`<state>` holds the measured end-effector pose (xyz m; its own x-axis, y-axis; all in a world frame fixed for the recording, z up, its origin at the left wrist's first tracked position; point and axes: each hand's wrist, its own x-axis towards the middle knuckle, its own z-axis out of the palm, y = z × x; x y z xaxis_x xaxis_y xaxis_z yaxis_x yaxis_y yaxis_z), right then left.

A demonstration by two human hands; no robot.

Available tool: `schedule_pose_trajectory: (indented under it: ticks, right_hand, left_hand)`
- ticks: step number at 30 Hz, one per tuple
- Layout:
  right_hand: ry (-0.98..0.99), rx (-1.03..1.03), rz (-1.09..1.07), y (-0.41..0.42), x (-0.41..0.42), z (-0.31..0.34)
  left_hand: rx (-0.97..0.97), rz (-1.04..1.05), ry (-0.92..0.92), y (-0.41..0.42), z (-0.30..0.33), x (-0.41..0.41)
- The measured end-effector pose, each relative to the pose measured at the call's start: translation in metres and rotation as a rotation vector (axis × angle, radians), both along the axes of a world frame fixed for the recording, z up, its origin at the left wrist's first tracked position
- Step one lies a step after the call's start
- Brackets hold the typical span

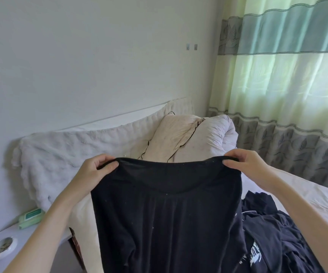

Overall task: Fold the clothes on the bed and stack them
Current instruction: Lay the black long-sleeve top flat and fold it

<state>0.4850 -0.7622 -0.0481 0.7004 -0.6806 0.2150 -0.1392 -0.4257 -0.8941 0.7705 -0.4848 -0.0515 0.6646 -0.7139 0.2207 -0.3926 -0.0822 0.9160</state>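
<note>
So the person is holding a black top (pixel 165 209) up in the air over the bed (pixel 307 194), left hand (pixel 94 170) and right hand (pixel 245 164) each pinching a corner of the neckline with curled fingers. It's hanging straight down in front of them. A messy pile of dark clothes (pixel 277 233) is sitting on the sheet just right of it, pillows (pixel 188 138) behind.

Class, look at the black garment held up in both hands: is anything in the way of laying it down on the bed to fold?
Partly. A heap of dark clothes covers the bed right of the black garment; what lies directly under it is hidden.
</note>
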Motion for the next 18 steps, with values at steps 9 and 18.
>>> schedule_pose_trajectory:
  ticks: [9, 18]
  right_hand:
    - [0.026, -0.273, -0.139, 0.018, -0.005, -0.026]
    - [0.133, -0.293, -0.146, 0.061, -0.053, -0.076]
  left_hand:
    - [0.139, 0.038, -0.035, 0.016, -0.039, -0.023]
    - [0.137, 0.183, -0.142, 0.060, -0.083, -0.063]
